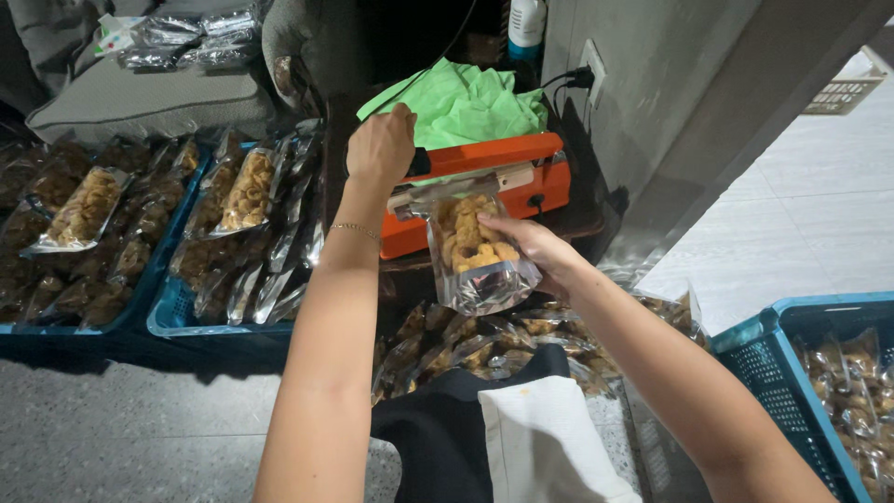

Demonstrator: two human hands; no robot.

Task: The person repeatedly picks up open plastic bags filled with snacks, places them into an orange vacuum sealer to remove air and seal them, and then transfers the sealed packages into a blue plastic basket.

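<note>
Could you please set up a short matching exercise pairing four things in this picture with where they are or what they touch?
Things:
1. left hand
2. right hand
3. green cloth
4. blue crate

Places:
A. behind the sealer
B. on the floor at left, full of snack bags
C. pressing the sealer's handle
D. holding a pouch at the sealer's jaw

Pairs: 1-C, 2-D, 3-A, 4-B

The speckled grey floor carries pretty much everything here: two blue crates of bagged snacks on the left, a loose heap of filled pouches in the middle, and another blue crate on the right.
</note>
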